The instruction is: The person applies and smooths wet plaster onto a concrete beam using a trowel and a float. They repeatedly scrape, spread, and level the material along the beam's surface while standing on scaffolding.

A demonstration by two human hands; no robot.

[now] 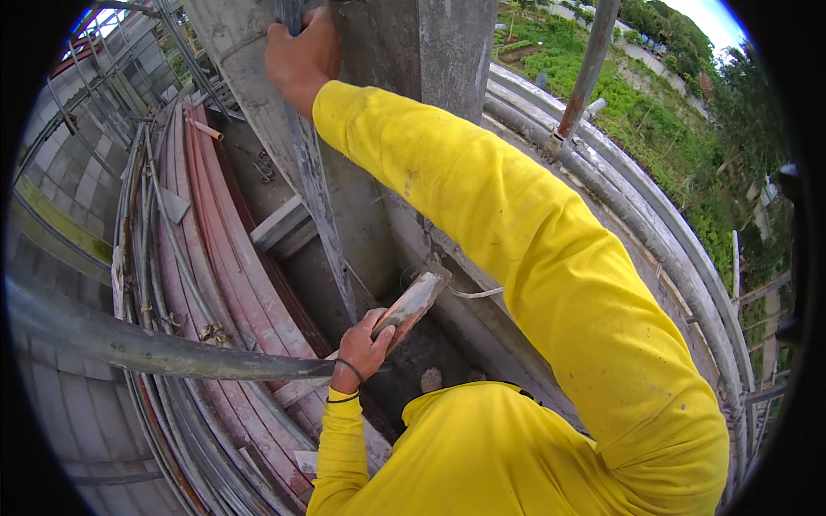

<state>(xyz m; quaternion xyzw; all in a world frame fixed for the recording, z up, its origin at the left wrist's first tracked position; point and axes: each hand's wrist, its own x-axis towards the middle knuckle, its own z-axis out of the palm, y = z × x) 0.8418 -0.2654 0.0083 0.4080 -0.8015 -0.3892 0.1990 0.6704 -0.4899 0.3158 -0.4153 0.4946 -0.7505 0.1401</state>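
Note:
My right hand [303, 62] is raised at the top, its fingers wrapped round a long grey straightedge bar [320, 185]. The bar slants down along the edge of a concrete column [366, 198], and its lower end comes near my left hand. Lower down, my left hand [363, 351], with a dark band at the wrist, grips a cement-smeared block [417, 297] with an orange-red side. The block tilts up to the right, its far end close to the base of the wall. My fingers cover its near end, so I cannot tell whether it has a handle.
A thick grey pipe [172, 344] crosses from the left towards my left wrist. Behind it lie long reddish planks or beams [232, 258] and bundled metal pipes [151, 258]. Scaffold rails [594, 142] curve along the right, with greenery beyond. A thin pale cord [476, 294] sticks out near the wall.

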